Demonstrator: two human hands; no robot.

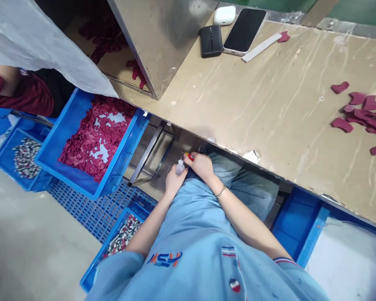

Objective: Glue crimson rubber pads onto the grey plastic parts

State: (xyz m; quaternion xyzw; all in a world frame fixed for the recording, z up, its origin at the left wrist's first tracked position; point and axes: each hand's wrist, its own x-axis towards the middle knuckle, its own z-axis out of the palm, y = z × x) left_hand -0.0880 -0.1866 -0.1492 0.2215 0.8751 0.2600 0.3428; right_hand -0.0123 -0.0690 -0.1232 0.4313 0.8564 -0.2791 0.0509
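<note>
My left hand is closed around a small clear bottle with a whitish, narrow top, held upright over my lap below the table's edge. Close beside it, my right hand grips a small red and yellow object. Its yellow end points at the thin tip of the bottle; whether the two touch is too small to tell. The fingers of my right hand hide most of that object, so its kind is unclear.
A blue crate of dark red pieces stands at the left. On the table lie more red pieces, a phone, a black case, a white earbud case and a pale strip. A co-worker's sleeve shows at far left.
</note>
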